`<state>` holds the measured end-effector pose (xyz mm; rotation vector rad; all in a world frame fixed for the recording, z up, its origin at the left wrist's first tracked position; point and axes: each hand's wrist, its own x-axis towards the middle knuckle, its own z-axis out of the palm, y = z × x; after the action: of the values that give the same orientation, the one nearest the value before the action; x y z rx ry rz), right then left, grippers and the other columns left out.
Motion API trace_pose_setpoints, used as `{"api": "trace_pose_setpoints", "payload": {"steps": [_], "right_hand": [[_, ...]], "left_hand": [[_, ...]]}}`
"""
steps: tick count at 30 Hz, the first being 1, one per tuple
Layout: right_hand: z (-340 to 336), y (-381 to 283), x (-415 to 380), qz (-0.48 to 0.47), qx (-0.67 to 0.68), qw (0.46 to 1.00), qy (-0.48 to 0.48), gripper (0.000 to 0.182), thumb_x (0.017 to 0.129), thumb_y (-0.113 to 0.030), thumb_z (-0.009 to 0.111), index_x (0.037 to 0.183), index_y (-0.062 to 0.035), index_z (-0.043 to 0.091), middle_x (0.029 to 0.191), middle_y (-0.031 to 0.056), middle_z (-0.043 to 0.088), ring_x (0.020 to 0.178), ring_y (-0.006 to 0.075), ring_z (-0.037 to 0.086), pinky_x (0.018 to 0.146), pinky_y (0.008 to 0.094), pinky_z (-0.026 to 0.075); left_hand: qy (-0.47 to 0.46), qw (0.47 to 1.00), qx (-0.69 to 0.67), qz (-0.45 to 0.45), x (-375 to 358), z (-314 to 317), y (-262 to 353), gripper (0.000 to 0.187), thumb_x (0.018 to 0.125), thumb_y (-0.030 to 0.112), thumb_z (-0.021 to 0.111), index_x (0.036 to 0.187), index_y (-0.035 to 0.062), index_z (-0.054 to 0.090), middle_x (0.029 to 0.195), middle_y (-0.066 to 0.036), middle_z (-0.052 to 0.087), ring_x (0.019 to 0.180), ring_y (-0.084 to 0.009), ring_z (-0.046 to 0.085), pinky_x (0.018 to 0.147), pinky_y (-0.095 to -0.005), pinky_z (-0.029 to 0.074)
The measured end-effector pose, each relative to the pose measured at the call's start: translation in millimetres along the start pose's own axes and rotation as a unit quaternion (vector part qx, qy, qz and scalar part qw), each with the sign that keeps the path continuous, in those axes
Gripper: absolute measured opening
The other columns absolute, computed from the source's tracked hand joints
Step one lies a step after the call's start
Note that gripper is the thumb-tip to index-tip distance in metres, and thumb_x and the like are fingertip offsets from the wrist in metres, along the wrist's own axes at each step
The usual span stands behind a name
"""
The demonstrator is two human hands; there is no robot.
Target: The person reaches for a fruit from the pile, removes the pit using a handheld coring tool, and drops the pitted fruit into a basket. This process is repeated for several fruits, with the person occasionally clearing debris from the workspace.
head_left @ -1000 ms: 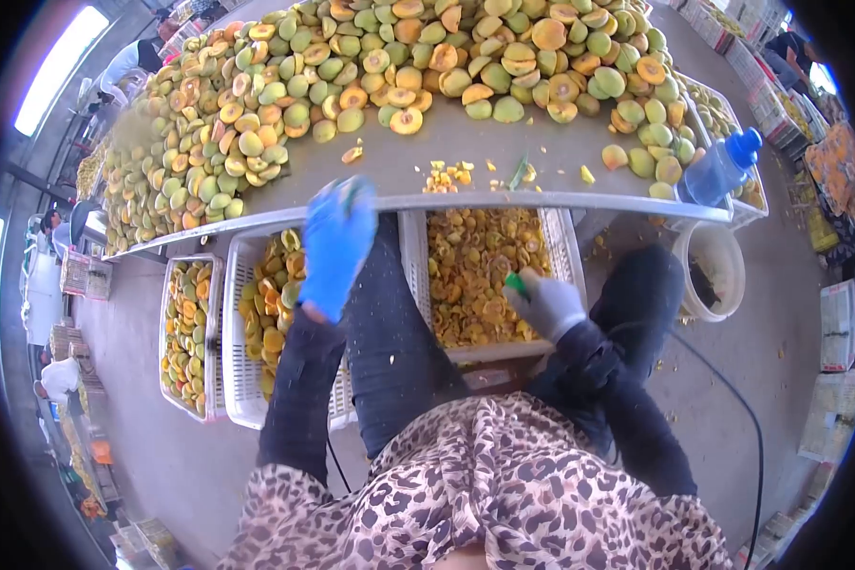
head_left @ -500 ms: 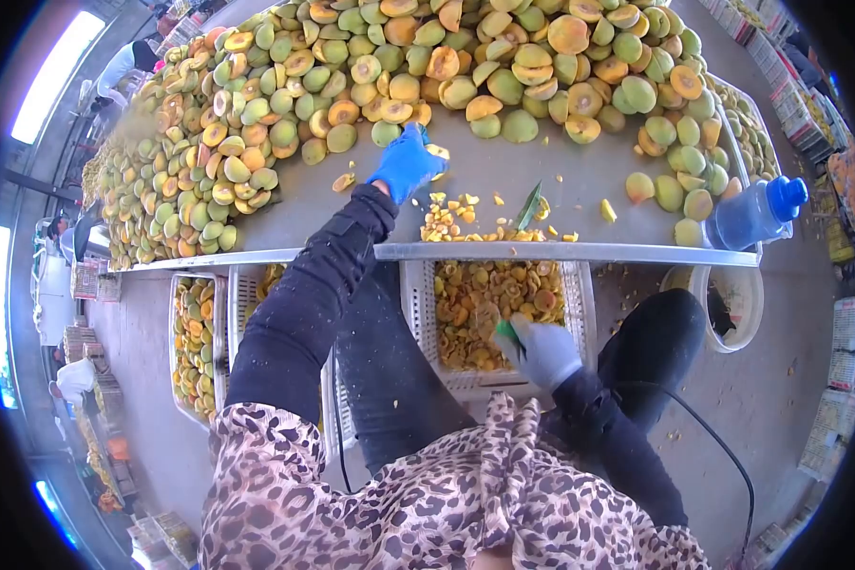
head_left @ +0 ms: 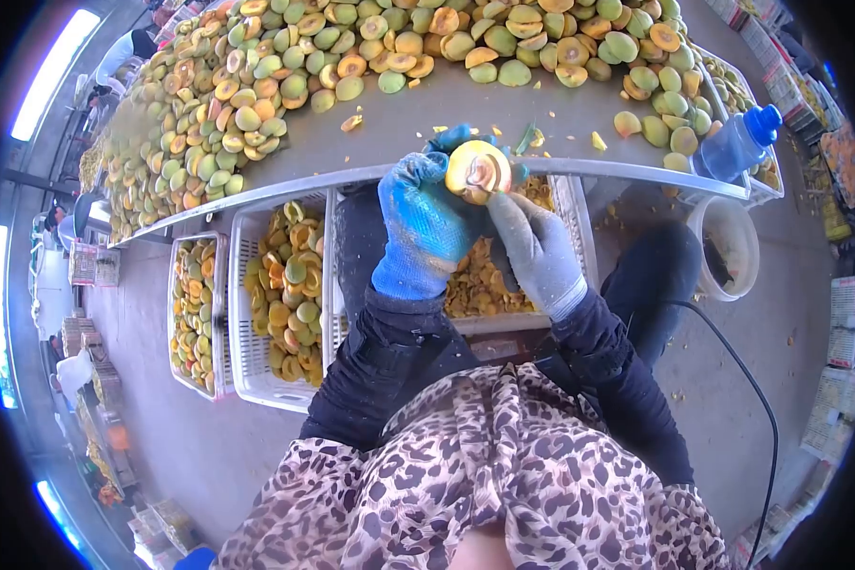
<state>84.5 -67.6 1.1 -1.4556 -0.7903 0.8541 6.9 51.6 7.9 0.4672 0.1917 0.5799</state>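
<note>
We hold the fruit half (head_left: 478, 172) cut face up, at the table's (head_left: 380, 142) near edge | our left hand (head_left: 423, 223): gloved fingers pinching it | our right hand (head_left: 541, 252): fingertips at its lower rim, grip we cannot tell | crate (head_left: 572, 223) of scraps below | bottle (head_left: 734, 144) right, on table

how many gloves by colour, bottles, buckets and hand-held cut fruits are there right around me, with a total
blue glove: 1
grey-white glove: 1
bottle: 1
bucket: 1
cut fruit in the left hand's grip: 1
total: 5
</note>
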Motion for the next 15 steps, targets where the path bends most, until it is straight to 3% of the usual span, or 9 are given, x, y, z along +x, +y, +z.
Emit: {"api": "trace_pose_setpoints", "payload": {"steps": [3,5,7,9,11,12,14,15], "right_hand": [[-3.5,-2.1,-9.7,-0.024,0.004,1.000,-0.019,0.033,0.096,-0.025,0.051,0.098,0.0062,0.060,0.071,0.0147,0.059,0.068,0.0102,0.054,0.062,0.0284,0.045],[-5.2,-3.3,-14.1,-0.097,-0.162,0.982,-0.031,0.037,0.096,-0.029,0.050,0.095,0.0065,0.060,0.067,0.0130,0.058,0.067,0.0116,0.056,0.061,0.0299,0.044],[-3.5,-1.0,-15.2,-0.103,-0.142,0.984,-0.041,0.040,0.096,-0.032,0.049,0.093,0.0061,0.060,0.064,0.0102,0.057,0.063,0.0122,0.055,0.058,0.0301,0.043],[-5.7,-7.8,-18.7,-0.111,-0.124,0.985,-0.051,0.042,0.096,-0.034,0.048,0.090,0.0058,0.061,0.061,0.0074,0.055,0.059,0.0127,0.055,0.056,0.0303,0.042],[-16.9,-25.2,-25.7,0.094,-0.049,0.978,-0.179,0.049,0.096,-0.041,0.047,0.082,0.0046,0.061,0.056,0.0025,0.052,0.049,0.0118,0.051,0.048,0.0279,0.039],[-20.7,-26.1,-25.9,0.096,-0.053,0.978,-0.179,0.049,0.096,-0.041,0.047,0.082,0.0046,0.061,0.056,0.0025,0.052,0.049,0.0118,0.051,0.048,0.0279,0.039],[-24.1,-26.5,-24.6,0.197,-0.034,0.955,-0.220,0.055,0.094,-0.049,0.045,0.075,0.0012,0.059,0.054,-0.0003,0.048,0.042,0.0090,0.044,0.040,0.0242,0.035],[-24.2,-27.7,-25.0,0.196,-0.034,0.955,-0.219,0.055,0.094,-0.049,0.045,0.075,0.0012,0.059,0.054,-0.0003,0.048,0.042,0.0090,0.044,0.040,0.0242,0.035]], "left_hand": [[0.013,1.000,0.010,0.015,-7.1,15.0,-2.2,0.044,0.086,0.035,0.046,0.104,-0.0035,0.060,0.102,-0.019,0.061,0.093,-0.0341,0.060,0.086,-0.0460,0.048],[0.034,0.999,0.027,0.028,-11.8,16.7,-9.1,0.045,0.088,0.037,0.045,0.099,-0.0034,0.061,0.097,-0.019,0.062,0.088,-0.0334,0.061,0.082,-0.0452,0.050],[0.070,0.977,0.168,0.113,-15.0,18.1,-17.1,0.048,0.093,0.041,0.040,0.090,-0.0024,0.060,0.085,-0.016,0.063,0.076,-0.0308,0.062,0.071,-0.0433,0.052],[0.059,0.981,0.155,0.104,-17.5,10.7,-18.0,0.048,0.095,0.041,0.039,0.086,-0.0014,0.059,0.079,-0.015,0.062,0.071,-0.0296,0.061,0.067,-0.0416,0.052],[0.045,0.985,0.139,0.090,-17.5,7.1,-18.8,0.048,0.096,0.041,0.038,0.082,-0.0005,0.058,0.073,-0.014,0.061,0.066,-0.0284,0.061,0.063,-0.0399,0.052],[0.033,0.984,0.160,0.076,-18.4,5.9,-17.9,0.046,0.097,0.039,0.039,0.081,-0.0002,0.057,0.071,-0.015,0.061,0.064,-0.0273,0.061,0.061,-0.0382,0.051],[0.022,0.981,0.182,0.061,-20.8,-4.3,-17.4,0.044,0.097,0.037,0.040,0.079,0.0001,0.057,0.069,-0.015,0.060,0.062,-0.0263,0.060,0.059,-0.0366,0.051],[-0.070,0.953,0.261,0.136,-19.3,-14.3,-18.6,0.034,0.095,0.032,0.048,0.102,-0.0010,0.052,0.081,-0.013,0.061,0.069,-0.0228,0.061,0.063,-0.0344,0.052]]}}
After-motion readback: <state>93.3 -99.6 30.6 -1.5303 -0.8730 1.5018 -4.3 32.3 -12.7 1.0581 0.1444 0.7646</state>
